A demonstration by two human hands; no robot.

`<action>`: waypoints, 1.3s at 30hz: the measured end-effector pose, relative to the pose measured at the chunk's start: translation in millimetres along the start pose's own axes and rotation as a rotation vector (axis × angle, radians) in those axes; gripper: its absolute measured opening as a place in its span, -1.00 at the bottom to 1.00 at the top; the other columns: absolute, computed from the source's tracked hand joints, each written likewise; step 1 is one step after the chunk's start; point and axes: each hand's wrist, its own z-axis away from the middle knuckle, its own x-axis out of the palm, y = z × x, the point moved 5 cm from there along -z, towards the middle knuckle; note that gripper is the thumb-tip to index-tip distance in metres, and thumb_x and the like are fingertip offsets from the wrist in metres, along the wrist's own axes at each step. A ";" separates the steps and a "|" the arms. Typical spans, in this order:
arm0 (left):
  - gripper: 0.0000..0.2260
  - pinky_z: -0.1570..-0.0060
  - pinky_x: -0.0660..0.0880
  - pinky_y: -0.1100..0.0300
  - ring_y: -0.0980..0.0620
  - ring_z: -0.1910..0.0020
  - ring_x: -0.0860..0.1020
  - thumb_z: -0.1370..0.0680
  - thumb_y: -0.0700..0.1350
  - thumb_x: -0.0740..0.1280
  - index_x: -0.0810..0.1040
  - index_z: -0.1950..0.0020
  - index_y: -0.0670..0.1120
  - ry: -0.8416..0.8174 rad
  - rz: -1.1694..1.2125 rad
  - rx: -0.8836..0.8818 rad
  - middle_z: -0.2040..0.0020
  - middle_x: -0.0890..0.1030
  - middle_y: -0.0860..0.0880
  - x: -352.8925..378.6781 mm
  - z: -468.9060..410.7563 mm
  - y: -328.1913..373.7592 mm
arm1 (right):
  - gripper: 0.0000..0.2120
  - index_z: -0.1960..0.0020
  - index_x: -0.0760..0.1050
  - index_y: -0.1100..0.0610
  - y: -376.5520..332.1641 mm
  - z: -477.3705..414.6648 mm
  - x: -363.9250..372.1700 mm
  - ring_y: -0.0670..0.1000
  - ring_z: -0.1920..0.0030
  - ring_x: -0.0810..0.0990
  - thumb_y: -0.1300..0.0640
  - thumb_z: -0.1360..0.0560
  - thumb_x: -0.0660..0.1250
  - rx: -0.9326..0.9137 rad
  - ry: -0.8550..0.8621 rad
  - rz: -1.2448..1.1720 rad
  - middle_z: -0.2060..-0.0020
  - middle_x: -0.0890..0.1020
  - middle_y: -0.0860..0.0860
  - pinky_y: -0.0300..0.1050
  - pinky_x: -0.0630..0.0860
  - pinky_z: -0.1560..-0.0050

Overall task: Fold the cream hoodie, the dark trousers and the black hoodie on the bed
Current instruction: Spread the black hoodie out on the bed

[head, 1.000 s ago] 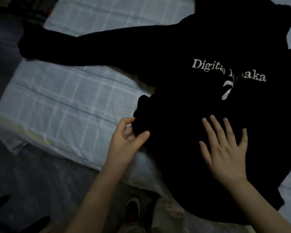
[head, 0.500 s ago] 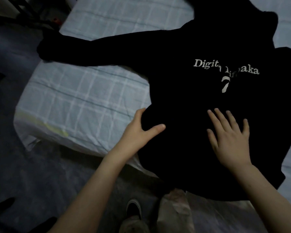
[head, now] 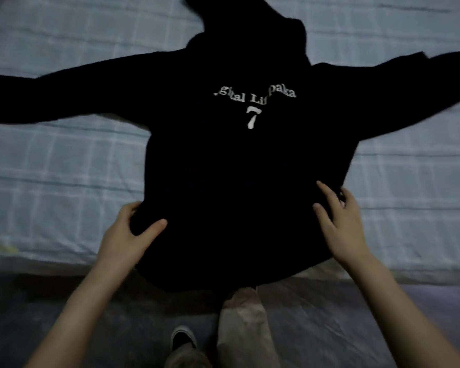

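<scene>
Black hoodie (head: 239,166), white lettering; pale-blue checked sheet (head: 59,166).

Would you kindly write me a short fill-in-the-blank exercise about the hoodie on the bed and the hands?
1. The white number printed on the black hoodie is ___.
2. The left hand grips the hoodie's lower edge with its ___ lying on top of the fabric.
3. The hoodie lies on the bed with both ___ spread outwards.

Missing words: 7; thumb; sleeves.
</scene>
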 end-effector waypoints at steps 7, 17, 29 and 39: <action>-0.40 0.11 0.59 0.34 0.20 0.06 0.65 -0.42 -0.24 0.53 0.46 -0.32 0.24 -0.114 0.187 0.177 -0.05 0.66 0.02 -3.2 0.0 13.7 | -0.57 -0.33 0.51 -0.08 18.6 21.2 -13.2 -0.19 -0.19 0.55 0.12 -0.50 0.46 -0.034 -0.010 -0.323 -0.13 0.61 -0.24 -0.28 0.47 -0.24; -0.25 -0.30 0.43 -0.14 -0.11 -0.31 0.49 -0.38 -0.18 0.56 0.29 -0.45 0.14 -0.142 0.279 -0.022 -0.36 0.47 -0.10 14.5 25.7 -8.5 | -0.40 -0.48 0.27 -0.32 57.0 64.2 -24.5 -0.31 -0.22 0.50 0.07 -0.56 0.38 -0.061 -0.149 -0.254 -0.22 0.53 -0.33 -0.53 0.36 -0.14; -0.42 0.03 0.64 0.18 0.07 0.02 0.68 -0.53 -0.26 0.41 0.37 -0.38 0.28 -0.062 0.303 -0.004 -0.03 0.68 -0.05 -12.6 43.9 -26.0 | -0.55 -0.43 0.46 -0.02 65.7 95.6 -29.9 -0.25 -0.25 0.53 0.13 -0.55 0.40 0.009 -0.094 -0.440 -0.27 0.59 -0.11 -0.25 0.48 -0.27; -0.34 -0.19 0.53 0.02 0.06 -0.29 0.54 -0.51 -0.46 0.25 0.34 -0.46 0.14 -0.198 0.723 -0.090 -0.34 0.55 0.06 39.0 93.8 -35.7 | -0.17 -0.58 0.18 0.00 67.2 119.6 -5.5 -0.11 -0.52 0.27 0.29 -0.43 0.50 -0.065 -0.202 -0.695 -0.53 0.30 -0.16 -0.19 0.33 -0.43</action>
